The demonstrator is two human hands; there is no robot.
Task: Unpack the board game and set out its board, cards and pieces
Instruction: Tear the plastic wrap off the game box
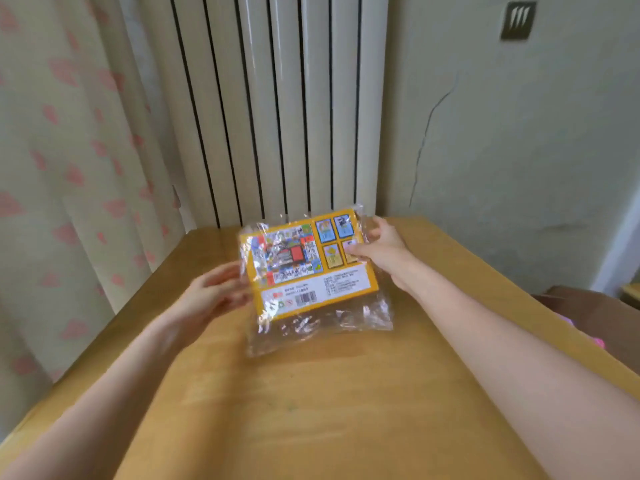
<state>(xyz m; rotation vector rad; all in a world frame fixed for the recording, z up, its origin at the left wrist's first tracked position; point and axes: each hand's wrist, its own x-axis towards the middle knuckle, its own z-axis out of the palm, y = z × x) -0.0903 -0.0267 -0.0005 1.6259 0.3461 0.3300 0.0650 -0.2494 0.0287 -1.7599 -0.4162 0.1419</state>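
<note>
The board game box [304, 268] is flat and yellow, printed side up, with a picture of the board, four card pictures and a barcode. It sits inside a clear plastic bag [318, 327] whose loose end trails toward me over the wooden table [311, 410]. The box is tilted up off the table. My right hand [377, 247] grips its far right corner through the plastic, thumb on top. My left hand [211, 292] is at the box's left edge with fingers spread, blurred; whether it touches the box is unclear.
A white radiator [277, 109] stands against the wall behind the table. A curtain with pink hearts [69, 168] hangs at the left. A brown seat with something pink [588, 320] is at the right beyond the table edge.
</note>
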